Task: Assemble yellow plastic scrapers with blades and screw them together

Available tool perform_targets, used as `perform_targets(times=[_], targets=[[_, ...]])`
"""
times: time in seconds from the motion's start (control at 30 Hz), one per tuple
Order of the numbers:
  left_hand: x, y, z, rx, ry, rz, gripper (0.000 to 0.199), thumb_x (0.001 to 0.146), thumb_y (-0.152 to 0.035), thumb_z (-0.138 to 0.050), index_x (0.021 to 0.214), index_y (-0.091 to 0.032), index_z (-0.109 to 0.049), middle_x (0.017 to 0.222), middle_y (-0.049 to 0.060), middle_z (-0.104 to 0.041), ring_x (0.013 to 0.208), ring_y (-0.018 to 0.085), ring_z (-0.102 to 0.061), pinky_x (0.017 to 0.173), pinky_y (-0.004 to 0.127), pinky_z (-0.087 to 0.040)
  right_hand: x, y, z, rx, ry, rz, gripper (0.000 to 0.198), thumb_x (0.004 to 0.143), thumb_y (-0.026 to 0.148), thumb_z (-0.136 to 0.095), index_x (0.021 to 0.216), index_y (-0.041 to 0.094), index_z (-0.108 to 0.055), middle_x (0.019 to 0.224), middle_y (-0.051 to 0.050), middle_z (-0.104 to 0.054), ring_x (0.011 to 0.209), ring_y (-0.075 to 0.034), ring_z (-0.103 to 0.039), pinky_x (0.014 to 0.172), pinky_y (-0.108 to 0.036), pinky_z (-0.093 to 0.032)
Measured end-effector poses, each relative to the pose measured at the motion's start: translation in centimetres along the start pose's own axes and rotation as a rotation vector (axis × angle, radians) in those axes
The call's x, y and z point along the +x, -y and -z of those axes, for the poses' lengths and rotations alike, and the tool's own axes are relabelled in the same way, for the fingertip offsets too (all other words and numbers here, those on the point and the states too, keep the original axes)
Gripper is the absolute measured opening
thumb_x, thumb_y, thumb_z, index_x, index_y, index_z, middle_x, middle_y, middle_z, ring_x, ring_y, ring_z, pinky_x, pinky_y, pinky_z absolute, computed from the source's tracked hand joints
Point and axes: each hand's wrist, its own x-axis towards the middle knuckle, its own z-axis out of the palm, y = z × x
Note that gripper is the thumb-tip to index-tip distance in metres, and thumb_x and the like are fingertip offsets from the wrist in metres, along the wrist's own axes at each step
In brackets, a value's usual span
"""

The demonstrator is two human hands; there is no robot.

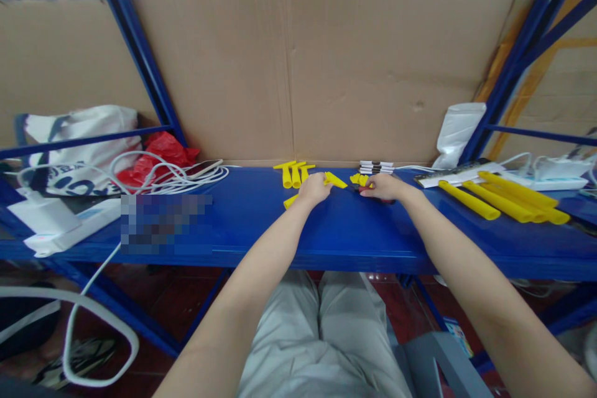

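Note:
My left hand (313, 189) is closed on one end of a short yellow tube (337, 181), which sticks out to the right. My right hand (389, 186) grips a small hand tool with red handles (365, 188), likely pliers or cutters; its dark jaws point left toward the tube. Small yellow pieces (358, 179) lie just behind the tool. Several T-shaped yellow tube pieces (291, 175) stand in a group beyond my left hand. Another yellow piece (290, 201) is partly hidden by my left wrist.
Long yellow tubes (504, 199) lie at the right of the blue table (252, 224). Stacked white strips (375, 167) rest near the cardboard wall (326, 74). White cables (186, 175), a red plastic bag (161, 158) and a power strip (74, 230) occupy the left.

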Motion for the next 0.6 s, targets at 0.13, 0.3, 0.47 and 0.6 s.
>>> perform_targets(times=[0.13,0.3,0.47,0.6], targets=[[0.1,-0.1,0.0,0.017,0.021,-0.023,0.029,0.08,-0.034,-0.056,0.101,-0.018,-0.066,0.106,0.01,-0.066,0.104,0.024,-0.059,0.087,0.032,-0.045,0.6,1.1,-1.0,-0.027,-0.118,-0.034,0.035,0.081,0.041,-0.05,0.1,0.016,-0.065,0.085,-0.01,-0.069,0.08,-0.021,-0.064,0.065,-0.026,-0.044],[0.1,0.0,-0.1,0.033,0.037,-0.043,0.03,0.08,-0.033,-0.055,0.103,-0.017,-0.065,0.107,0.011,-0.066,0.105,0.023,-0.058,0.088,0.031,-0.044,0.9,1.9,-1.8,0.038,-0.133,-0.1,0.037,0.081,0.042,-0.048,0.101,0.016,-0.064,0.095,-0.012,-0.068,0.087,-0.023,-0.063,0.069,-0.028,-0.045],[-0.1,-0.2,0.1,0.042,0.058,-0.046,0.03,0.081,-0.034,-0.053,0.103,-0.017,-0.065,0.108,0.01,-0.066,0.105,0.023,-0.058,0.087,0.03,-0.044,1.2,1.7,-1.4,0.139,-0.141,-0.13,0.038,0.085,0.043,-0.043,0.097,0.015,-0.067,0.096,-0.012,-0.068,0.091,-0.022,-0.063,0.074,-0.027,-0.045],[-0.3,-0.5,0.4,0.055,0.09,-0.033,0.03,0.081,-0.034,-0.053,0.104,-0.018,-0.064,0.111,0.009,-0.065,0.105,0.022,-0.058,0.087,0.03,-0.044,0.9,-0.1,-0.4,0.118,-0.236,-0.253,0.035,0.086,0.031,-0.04,0.101,0.013,-0.066,0.109,-0.016,-0.064,0.103,-0.025,-0.059,0.081,-0.031,-0.044]])
